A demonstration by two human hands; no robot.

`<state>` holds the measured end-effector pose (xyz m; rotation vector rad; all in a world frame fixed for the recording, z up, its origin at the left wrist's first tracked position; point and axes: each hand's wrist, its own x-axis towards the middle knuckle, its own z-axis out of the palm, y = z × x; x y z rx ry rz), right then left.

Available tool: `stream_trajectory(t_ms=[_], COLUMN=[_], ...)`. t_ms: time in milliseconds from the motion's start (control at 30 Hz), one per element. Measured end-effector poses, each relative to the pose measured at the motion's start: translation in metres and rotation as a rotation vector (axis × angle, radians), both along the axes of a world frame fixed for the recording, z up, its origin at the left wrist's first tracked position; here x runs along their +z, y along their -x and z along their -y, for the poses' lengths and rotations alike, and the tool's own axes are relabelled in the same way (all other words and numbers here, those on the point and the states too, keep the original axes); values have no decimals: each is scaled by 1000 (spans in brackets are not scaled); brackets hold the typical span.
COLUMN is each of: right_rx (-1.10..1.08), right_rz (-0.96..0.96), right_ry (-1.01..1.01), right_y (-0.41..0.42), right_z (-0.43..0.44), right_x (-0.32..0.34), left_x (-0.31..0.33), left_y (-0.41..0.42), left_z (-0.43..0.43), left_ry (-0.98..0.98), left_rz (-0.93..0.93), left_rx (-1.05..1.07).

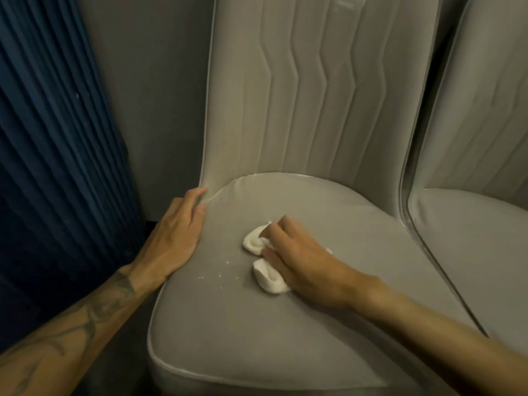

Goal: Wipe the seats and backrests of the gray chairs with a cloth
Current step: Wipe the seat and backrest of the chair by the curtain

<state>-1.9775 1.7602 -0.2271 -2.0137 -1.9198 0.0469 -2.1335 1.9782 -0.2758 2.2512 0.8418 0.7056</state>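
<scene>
Curtain (57, 138) of dark blue pleats at my left, second gray chair (471, 238) just beside on my right, gray chair (285, 338) before me, my left hand (174, 235) flat and straight-fingered on its seat edge, my right hand (303, 261) curled over the bunched white cloth (268, 277) mid-seat, white crumbs (220, 274) near it.

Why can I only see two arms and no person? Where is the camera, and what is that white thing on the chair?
The camera sits on the person's head and looks down, so you see only their arms. The left hand rests flat on the edge of the gray chair seat. The right hand presses a crumpled white cloth onto the seat, fingers curled over it. Small white crumbs lie beside the cloth. Behind the seat rises the ribbed backrest. A second gray chair stands on the right, and a dark blue curtain hangs on the left.
</scene>
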Motion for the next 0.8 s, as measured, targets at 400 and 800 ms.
stream_trajectory(t_ms=[400, 800], right_rx=[-88, -162], right_rz=[6, 28], right_ry=[-53, -48], right_y=[27, 40], right_z=[14, 31], right_x=[-11, -9], left_x=[2, 5], left_y=[-1, 2], left_z=[1, 5], left_ry=[-15, -10], left_rz=[-11, -8], left_rx=[5, -2])
